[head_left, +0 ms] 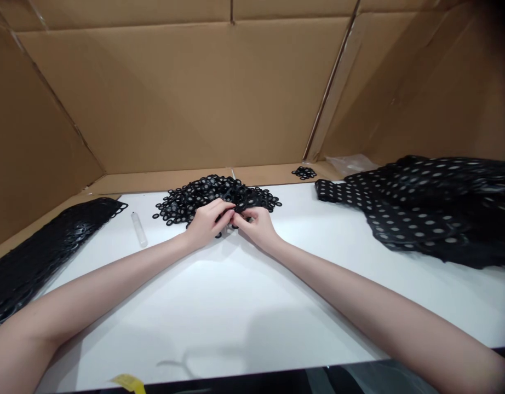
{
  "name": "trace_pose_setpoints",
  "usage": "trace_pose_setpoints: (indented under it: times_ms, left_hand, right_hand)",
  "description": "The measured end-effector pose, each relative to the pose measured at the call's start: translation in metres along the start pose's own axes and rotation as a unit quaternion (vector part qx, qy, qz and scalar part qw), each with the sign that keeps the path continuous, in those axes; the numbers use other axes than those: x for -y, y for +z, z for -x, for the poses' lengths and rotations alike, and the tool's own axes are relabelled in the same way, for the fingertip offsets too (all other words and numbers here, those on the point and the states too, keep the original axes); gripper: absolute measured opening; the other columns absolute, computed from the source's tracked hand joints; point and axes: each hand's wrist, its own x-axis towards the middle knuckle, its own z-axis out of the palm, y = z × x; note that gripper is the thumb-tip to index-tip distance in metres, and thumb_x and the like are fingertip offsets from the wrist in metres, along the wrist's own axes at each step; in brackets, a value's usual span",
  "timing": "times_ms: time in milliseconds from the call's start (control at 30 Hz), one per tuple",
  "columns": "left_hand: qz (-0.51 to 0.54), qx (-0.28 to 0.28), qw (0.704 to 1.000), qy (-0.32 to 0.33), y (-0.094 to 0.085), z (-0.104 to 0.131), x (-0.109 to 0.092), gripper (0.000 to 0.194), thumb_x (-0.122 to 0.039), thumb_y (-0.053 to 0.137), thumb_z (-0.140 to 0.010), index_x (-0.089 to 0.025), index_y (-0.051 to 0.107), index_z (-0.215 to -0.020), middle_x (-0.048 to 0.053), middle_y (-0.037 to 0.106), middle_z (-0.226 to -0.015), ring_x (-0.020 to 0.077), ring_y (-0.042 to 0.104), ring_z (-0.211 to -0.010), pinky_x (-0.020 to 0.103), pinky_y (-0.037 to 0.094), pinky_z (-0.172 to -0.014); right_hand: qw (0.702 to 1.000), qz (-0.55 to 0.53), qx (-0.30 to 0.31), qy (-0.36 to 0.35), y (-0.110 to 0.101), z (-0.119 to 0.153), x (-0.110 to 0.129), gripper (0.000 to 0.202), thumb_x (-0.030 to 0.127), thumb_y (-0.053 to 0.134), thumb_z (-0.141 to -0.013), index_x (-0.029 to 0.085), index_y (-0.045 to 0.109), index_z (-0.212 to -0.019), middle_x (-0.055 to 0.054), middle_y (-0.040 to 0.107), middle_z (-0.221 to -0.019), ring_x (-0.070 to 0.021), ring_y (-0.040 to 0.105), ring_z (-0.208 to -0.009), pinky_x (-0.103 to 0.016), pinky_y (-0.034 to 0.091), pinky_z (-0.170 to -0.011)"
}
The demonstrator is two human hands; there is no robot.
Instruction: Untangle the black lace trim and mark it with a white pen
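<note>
A heap of small black rings [195, 192] lies on the white tabletop [219, 306]. At its near edge my left hand [208, 221] has thumb and fingers pinched together. Close beside it my right hand [257, 225] is curled, thumb and forefinger meeting near the left fingertips. Something small and black, perhaps a ring, shows between the two hands, but the fingers hide most of it. A few loose rings lie just under the fingertips.
Black sheets with rows of holes [425, 208] lie bunched at the right. A stack of black perforated strips [51, 246] stretches along the left. A clear tube [139, 230] lies left of the heap. A smaller ring pile [304, 173] sits before the cardboard wall [174, 98].
</note>
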Motion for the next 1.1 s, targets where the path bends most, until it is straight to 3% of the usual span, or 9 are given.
trace_pose_setpoints:
  times_ms: [200, 500, 667, 900, 1100]
  left_hand:
    - [-0.026, 0.006, 0.999, 0.029, 0.003, 0.001, -0.001, 0.022, -0.021, 0.041, -0.096, -0.013, 0.062, -0.097, 0.005, 0.062, -0.081, 0.0122, 0.059, -0.068, 0.022, 0.048, -0.065]
    - [0.038, -0.003, 0.997, -0.075, 0.005, -0.001, -0.002, 0.020, -0.020, 0.046, -0.091, -0.014, 0.064, -0.087, 0.004, 0.069, -0.081, 0.0130, 0.063, -0.070, 0.022, 0.048, -0.067]
    - [0.109, 0.004, 0.983, -0.145, 0.001, -0.001, 0.001, 0.026, -0.026, 0.044, -0.092, -0.014, 0.065, -0.085, 0.001, 0.066, -0.067, 0.0116, 0.059, -0.058, 0.020, 0.045, -0.056]
    - [0.140, 0.005, 0.985, -0.103, -0.004, -0.003, -0.001, 0.024, -0.034, 0.055, -0.090, -0.016, 0.069, -0.090, 0.004, 0.072, -0.080, 0.0153, 0.065, -0.070, 0.023, 0.050, -0.065]
    - [0.187, -0.007, 0.968, -0.168, -0.005, -0.004, 0.014, 0.022, -0.032, 0.057, -0.085, -0.015, 0.069, -0.076, 0.003, 0.070, -0.070, 0.0145, 0.062, -0.060, 0.023, 0.049, -0.055]
  right_hand:
    - [1.000, -0.011, 0.001, -0.001, 0.001, 0.000, 0.004, 0.028, 0.033, 0.053, -0.072, 0.015, 0.054, -0.051, -0.001, 0.054, -0.052, -0.0123, 0.050, -0.057, -0.022, 0.036, -0.053]
    - [0.999, -0.035, 0.018, -0.002, 0.003, -0.002, 0.000, 0.026, 0.032, 0.053, -0.074, 0.014, 0.055, -0.055, 0.000, 0.052, -0.054, -0.0115, 0.048, -0.057, -0.022, 0.035, -0.056]
    - [0.999, -0.024, 0.032, -0.005, 0.003, 0.000, 0.000, 0.024, 0.029, 0.053, -0.073, 0.014, 0.058, -0.055, -0.001, 0.057, -0.055, -0.0123, 0.051, -0.057, -0.022, 0.036, -0.055]
    - [0.999, -0.028, 0.044, 0.007, 0.002, 0.000, 0.001, 0.025, 0.029, 0.053, -0.076, 0.014, 0.066, -0.061, -0.006, 0.070, -0.063, -0.0176, 0.063, -0.062, -0.024, 0.045, -0.058]
    - [0.998, -0.031, 0.060, 0.004, 0.002, 0.002, 0.001, 0.025, 0.028, 0.055, -0.077, 0.014, 0.064, -0.058, -0.004, 0.068, -0.061, -0.0161, 0.063, -0.061, -0.024, 0.047, -0.059]
